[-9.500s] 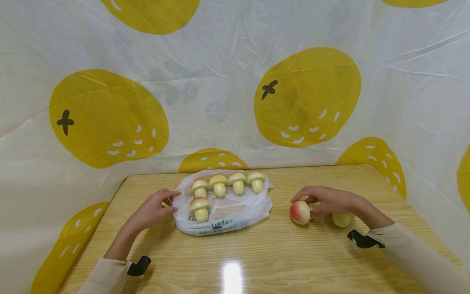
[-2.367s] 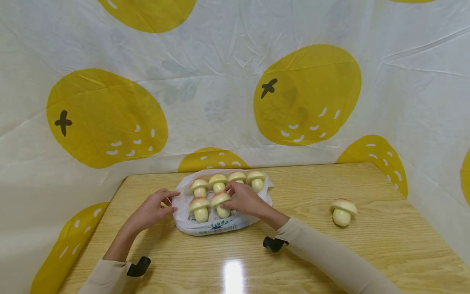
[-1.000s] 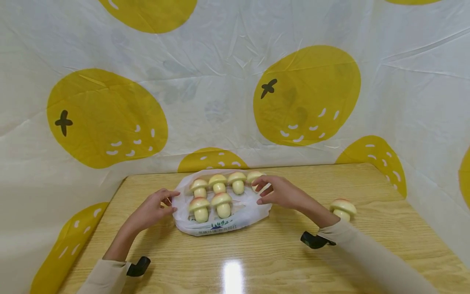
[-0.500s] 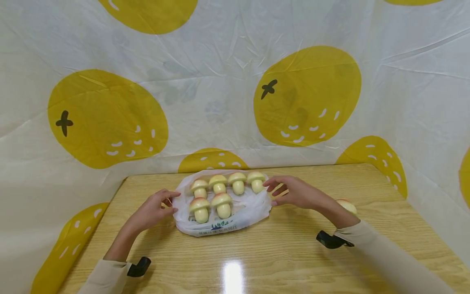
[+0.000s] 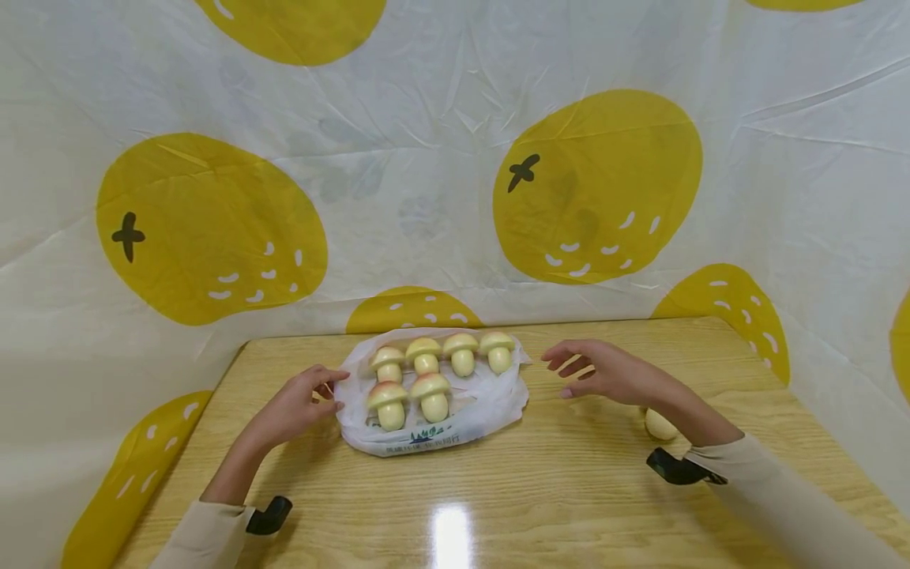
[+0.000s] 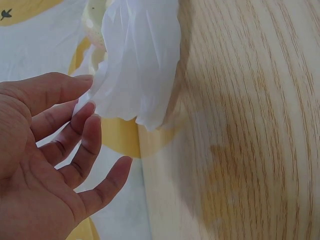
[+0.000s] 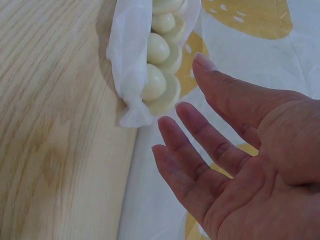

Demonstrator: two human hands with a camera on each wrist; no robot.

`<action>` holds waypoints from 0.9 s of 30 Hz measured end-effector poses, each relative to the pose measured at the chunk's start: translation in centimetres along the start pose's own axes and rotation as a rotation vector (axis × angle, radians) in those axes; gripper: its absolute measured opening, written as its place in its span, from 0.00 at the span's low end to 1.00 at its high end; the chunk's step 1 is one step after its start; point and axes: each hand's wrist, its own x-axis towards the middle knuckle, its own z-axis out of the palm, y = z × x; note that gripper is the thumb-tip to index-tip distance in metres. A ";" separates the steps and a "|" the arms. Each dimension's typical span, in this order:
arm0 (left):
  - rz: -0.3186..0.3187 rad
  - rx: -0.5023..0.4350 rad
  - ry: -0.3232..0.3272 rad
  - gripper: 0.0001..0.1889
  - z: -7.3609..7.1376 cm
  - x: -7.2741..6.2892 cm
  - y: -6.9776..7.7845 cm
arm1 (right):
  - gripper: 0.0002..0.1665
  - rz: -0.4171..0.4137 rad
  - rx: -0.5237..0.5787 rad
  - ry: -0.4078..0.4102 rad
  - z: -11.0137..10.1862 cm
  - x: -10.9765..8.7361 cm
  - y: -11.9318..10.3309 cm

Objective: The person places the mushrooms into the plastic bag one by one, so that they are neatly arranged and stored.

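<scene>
In the head view, glossy cream mushrooms with reddish caps lie on a white plastic bag in two rows, with several at the back and two in front. At the bag's left edge, my left hand holds the rim between thumb and fingers. The left wrist view shows the rim of the bag at the thumb and index fingertips. My right hand is to the right of the bag, apart from it, its fingers loosely bent around nothing. Another mushroom lies on the table, partly hidden behind the right wrist.
A wooden table carries everything, its back edge against a hanging cloth printed with yellow fruit. Black wrist cameras sit at both sleeves. Green print marks the bag's front side.
My right hand has brought a mushroom from the right into the bag's front row, let go and drawn back rightward. The left hand has stayed at the bag's edge.
</scene>
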 end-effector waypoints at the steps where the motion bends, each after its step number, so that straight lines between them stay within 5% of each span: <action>1: 0.000 0.000 -0.001 0.23 0.0 0.0 0.0 | 0.30 0.003 -0.001 0.002 -0.1 -0.2 0.1; 27: -0.017 -0.017 0.003 0.23 0.2 0.0 0.3 | 0.31 0.031 -0.134 0.090 -3.2 -5.8 3.8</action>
